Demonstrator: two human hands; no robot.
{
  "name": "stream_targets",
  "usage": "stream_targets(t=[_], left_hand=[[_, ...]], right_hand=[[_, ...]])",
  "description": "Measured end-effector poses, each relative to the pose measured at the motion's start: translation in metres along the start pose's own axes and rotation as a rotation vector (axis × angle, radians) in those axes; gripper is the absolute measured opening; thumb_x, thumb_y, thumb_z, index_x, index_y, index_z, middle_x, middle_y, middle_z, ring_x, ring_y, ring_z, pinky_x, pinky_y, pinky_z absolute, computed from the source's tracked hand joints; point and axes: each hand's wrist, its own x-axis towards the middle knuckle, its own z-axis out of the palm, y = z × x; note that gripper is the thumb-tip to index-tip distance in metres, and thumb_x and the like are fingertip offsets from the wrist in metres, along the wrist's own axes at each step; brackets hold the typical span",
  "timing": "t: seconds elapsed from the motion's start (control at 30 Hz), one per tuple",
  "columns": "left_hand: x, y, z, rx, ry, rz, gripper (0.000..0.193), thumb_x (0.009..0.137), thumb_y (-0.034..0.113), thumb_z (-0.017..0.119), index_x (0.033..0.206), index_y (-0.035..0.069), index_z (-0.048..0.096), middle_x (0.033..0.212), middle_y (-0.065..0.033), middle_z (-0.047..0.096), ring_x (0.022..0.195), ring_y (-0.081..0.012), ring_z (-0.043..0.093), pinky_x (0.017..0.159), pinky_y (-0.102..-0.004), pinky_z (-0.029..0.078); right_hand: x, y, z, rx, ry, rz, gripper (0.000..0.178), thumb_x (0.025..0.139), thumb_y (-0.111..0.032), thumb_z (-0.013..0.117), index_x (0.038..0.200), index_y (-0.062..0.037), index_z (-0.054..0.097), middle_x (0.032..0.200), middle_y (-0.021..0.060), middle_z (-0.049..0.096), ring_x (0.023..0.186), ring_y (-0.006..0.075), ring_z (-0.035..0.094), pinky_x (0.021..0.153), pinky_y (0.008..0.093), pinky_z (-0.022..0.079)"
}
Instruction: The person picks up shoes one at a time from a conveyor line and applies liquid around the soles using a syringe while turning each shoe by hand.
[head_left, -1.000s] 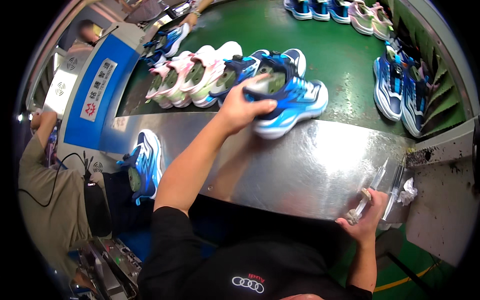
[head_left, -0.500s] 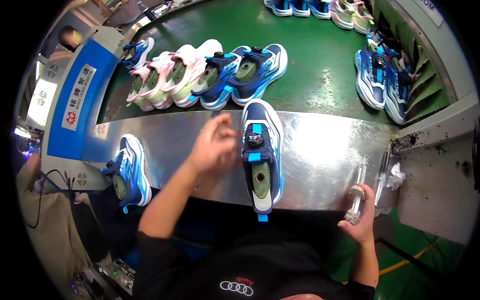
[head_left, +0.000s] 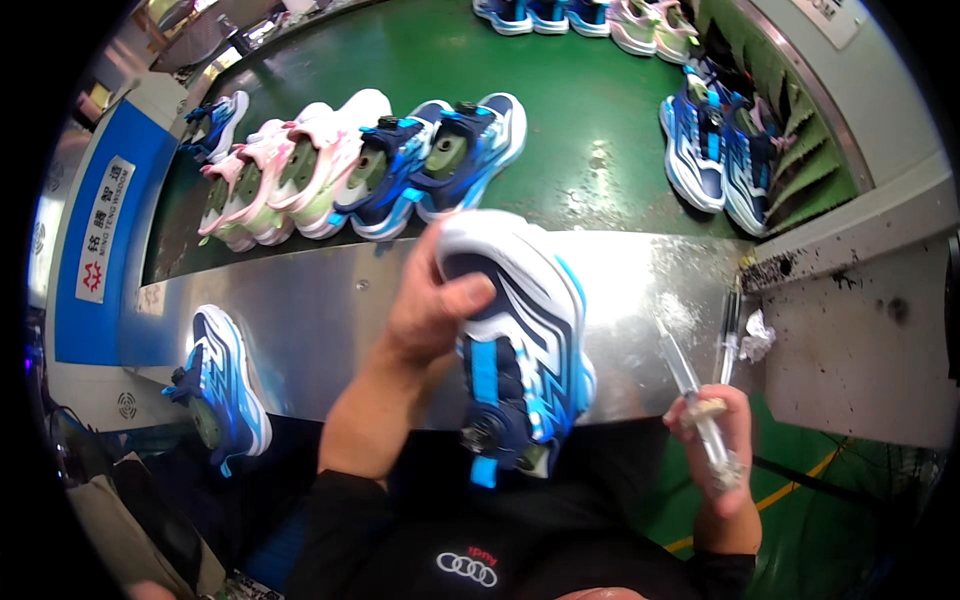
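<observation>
A navy and blue sneaker (head_left: 545,330) with a white sole edge is lifted and tilted in front of me. My left hand (head_left: 422,305) grips its toe end, thumb across the upper, fingers hidden behind it. The dial lace closure and blue tabs face down toward me. To the right, my right hand (head_left: 738,430) is closed around a clear syringe (head_left: 682,362), whose tip points up and away. Pale residue clings to the syringe's flange and rear end.
On the green belt (head_left: 590,100) stand a row of pink sneakers (head_left: 310,165), blue sneakers (head_left: 455,160) and a blue pair (head_left: 695,140). The metal ledge (head_left: 300,330) holds another blue sneaker (head_left: 228,385), a dark-filled syringe (head_left: 731,335) and crumpled tissue (head_left: 757,335).
My left hand has taken hold of the sneaker that lay on the ledge and raised and tilted it. The right hand has turned, with the syringe now slanting to the left.
</observation>
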Motion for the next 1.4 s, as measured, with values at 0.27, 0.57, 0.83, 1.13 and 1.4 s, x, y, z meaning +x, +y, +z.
stream_targets(t=[0.27,0.57,0.83,1.13,1.4], left_hand=[[-0.023,-0.013,-0.019,-0.101,-0.136,0.021,0.066,0.063,0.009,0.077,0.119,0.006,0.044,0.111,-0.0164,0.056,0.105,-0.0258,0.056,0.089,-0.038,0.046],[-0.029,-0.004,-0.011,-0.037,-0.256,0.084,0.06,0.06,0.003,0.078,0.113,0.003,0.05,0.109,-0.0184,0.058,0.104,-0.0254,0.058,0.088,-0.0372,0.047],[-0.03,0.002,-0.007,-0.026,-0.248,0.079,0.061,0.06,0.001,0.077,0.114,0.002,0.05,0.11,-0.0185,0.059,0.104,-0.0243,0.058,0.089,-0.0366,0.046],[-0.028,0.0,-0.011,-0.022,-0.22,0.063,0.061,0.061,0.004,0.077,0.115,0.003,0.048,0.109,-0.0173,0.059,0.104,-0.0241,0.058,0.088,-0.0362,0.046],[-0.026,-0.005,-0.019,-0.053,-0.105,-0.009,0.065,0.059,0.011,0.075,0.116,0.004,0.046,0.109,-0.0153,0.057,0.103,-0.0247,0.057,0.09,-0.0362,0.045]], right_hand=[[0.06,-0.025,0.056,0.357,-0.25,-0.137,0.093,0.058,-0.078,0.063,0.117,-0.0087,0.042,0.085,0.0197,0.06,0.082,0.0253,0.049,0.071,0.0357,0.035],[0.08,-0.031,0.078,0.363,-0.338,-0.05,0.073,0.069,-0.063,0.068,0.116,-0.0135,0.043,0.077,0.0184,0.059,0.068,0.0238,0.048,0.057,0.032,0.031],[0.081,-0.025,0.08,0.351,-0.281,-0.022,0.074,0.068,-0.064,0.068,0.117,-0.0134,0.044,0.078,0.0178,0.06,0.071,0.0241,0.049,0.057,0.0321,0.031],[0.074,-0.022,0.077,0.347,-0.196,-0.051,0.078,0.061,-0.066,0.072,0.11,-0.0089,0.053,0.072,0.0174,0.06,0.059,0.0225,0.047,0.053,0.0315,0.029],[0.068,-0.005,0.075,0.419,-0.007,-0.049,0.078,0.052,-0.066,0.077,0.089,0.0016,0.064,0.07,0.0169,0.06,0.057,0.02,0.046,0.052,0.0309,0.028]])
